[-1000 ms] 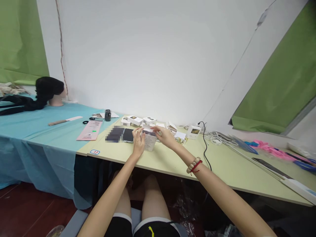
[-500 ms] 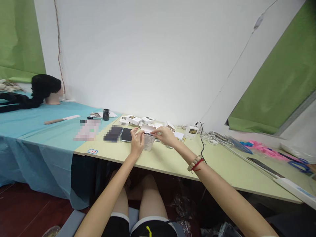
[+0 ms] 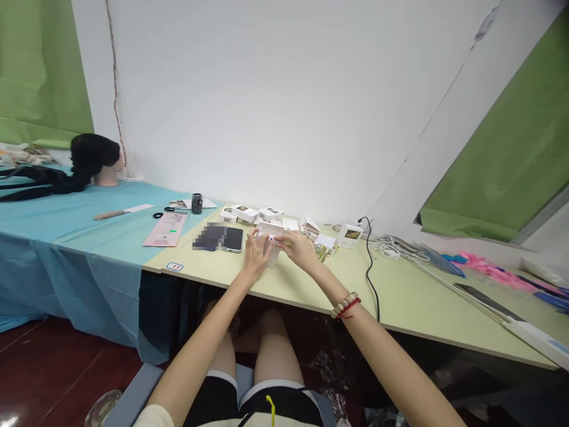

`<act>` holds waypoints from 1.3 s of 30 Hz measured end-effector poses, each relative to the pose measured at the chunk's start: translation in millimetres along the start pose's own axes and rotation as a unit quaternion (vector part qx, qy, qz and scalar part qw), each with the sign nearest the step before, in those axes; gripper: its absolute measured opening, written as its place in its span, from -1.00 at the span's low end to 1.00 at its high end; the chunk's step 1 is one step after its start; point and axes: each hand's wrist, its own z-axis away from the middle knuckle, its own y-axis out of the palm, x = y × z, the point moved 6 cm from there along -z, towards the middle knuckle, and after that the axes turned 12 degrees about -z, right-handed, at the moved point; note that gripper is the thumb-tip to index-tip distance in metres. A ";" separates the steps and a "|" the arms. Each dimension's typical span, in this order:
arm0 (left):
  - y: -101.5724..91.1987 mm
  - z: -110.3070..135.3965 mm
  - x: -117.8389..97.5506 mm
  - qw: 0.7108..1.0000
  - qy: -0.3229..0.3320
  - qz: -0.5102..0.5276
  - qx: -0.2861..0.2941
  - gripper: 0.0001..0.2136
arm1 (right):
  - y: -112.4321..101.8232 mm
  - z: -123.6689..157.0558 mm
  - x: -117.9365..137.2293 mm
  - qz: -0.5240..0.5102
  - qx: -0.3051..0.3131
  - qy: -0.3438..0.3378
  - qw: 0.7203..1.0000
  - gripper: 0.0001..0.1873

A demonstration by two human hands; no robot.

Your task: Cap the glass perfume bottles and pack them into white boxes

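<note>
Between my hands, just above the table's front part, a small white box [image 3: 272, 261] stands with its top flap [image 3: 271, 228] raised. My left hand [image 3: 256, 256] grips the box from the left, fingers curled around its upper edge. At the box's opening, my right hand [image 3: 299, 249] has thumb and fingertips pinched together. Whatever lies in that pinch is too small or hidden to make out. A beaded bracelet [image 3: 345, 305] with a red cord circles my right wrist. Just beyond that hand lies a greenish-yellow, clear-looking bundle [image 3: 320, 252].
Several white boxes [image 3: 245, 213] lie along the wall, and another box [image 3: 349, 236] stands right. A phone [image 3: 232, 239] lies left of my hands. On the blue cloth [image 3: 133, 237] are a knife [image 3: 122, 213], a pink packet [image 3: 166, 230] and a jar [image 3: 197, 204]. A black cable [image 3: 370, 267] crosses the table.
My left fingers have shifted further over the box's top, and my right hand's pinch sits closer to them at the opening. The view has shifted slightly left.
</note>
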 end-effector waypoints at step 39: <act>8.3 5.1 -20.4 0.988 0.134 -0.057 0.053 -0.79 | 32.0 49.3 -9.7 -0.229 -0.391 0.060 0.890 -0.53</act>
